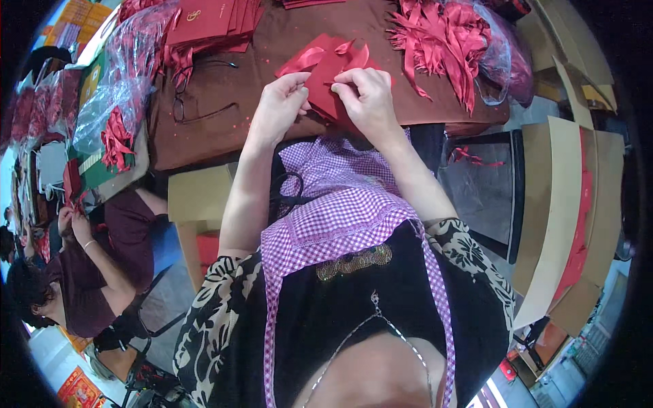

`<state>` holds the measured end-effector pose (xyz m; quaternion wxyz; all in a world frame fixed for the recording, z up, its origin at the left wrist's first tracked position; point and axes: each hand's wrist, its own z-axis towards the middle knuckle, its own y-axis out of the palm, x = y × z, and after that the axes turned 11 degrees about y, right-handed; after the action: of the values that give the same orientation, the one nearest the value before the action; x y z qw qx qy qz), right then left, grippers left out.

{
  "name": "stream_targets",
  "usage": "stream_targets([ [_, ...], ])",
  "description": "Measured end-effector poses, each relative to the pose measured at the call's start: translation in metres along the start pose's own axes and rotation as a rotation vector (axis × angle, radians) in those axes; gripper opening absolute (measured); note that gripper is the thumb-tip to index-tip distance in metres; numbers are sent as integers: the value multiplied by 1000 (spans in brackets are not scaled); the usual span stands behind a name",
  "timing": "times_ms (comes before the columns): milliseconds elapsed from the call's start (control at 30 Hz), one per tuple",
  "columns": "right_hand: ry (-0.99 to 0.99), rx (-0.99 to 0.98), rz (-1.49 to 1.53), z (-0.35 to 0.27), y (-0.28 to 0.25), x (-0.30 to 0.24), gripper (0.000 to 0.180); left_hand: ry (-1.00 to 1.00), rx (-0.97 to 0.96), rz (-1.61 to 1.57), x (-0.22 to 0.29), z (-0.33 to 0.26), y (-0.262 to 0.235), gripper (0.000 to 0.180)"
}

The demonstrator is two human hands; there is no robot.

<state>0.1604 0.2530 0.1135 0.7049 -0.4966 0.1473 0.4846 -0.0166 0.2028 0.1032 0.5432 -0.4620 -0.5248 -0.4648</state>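
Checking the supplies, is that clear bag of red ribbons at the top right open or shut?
Open: ribbons spill out of the bag onto the brown table.

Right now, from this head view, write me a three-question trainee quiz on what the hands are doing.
1. True or false: both hands hold the red paper piece over the brown table.
2. The bag of red ribbons lies on which side of the right hand? A) its left B) its right C) under it
3. Fill in: the eyeglasses lie to the ____ of the left hand.

Key: 1 true. 2 B. 3 left.
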Motion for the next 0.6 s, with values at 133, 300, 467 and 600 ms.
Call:
stream_targets([
  [133, -48, 7, -13, 2, -2, -1, 8, 41, -2, 1, 8, -1, 0, 33],
  [300, -82, 20, -43, 2, 0, -3, 9, 73, 0, 33, 12, -2, 2, 32],
  [467, -111, 27, -89, 2, 0, -3, 10, 63, 5, 44, 14, -2, 5, 31],
  [600, -122, 26, -106, 2, 0, -5, 10, 52, 11, 54, 17, -2, 7, 31],
])
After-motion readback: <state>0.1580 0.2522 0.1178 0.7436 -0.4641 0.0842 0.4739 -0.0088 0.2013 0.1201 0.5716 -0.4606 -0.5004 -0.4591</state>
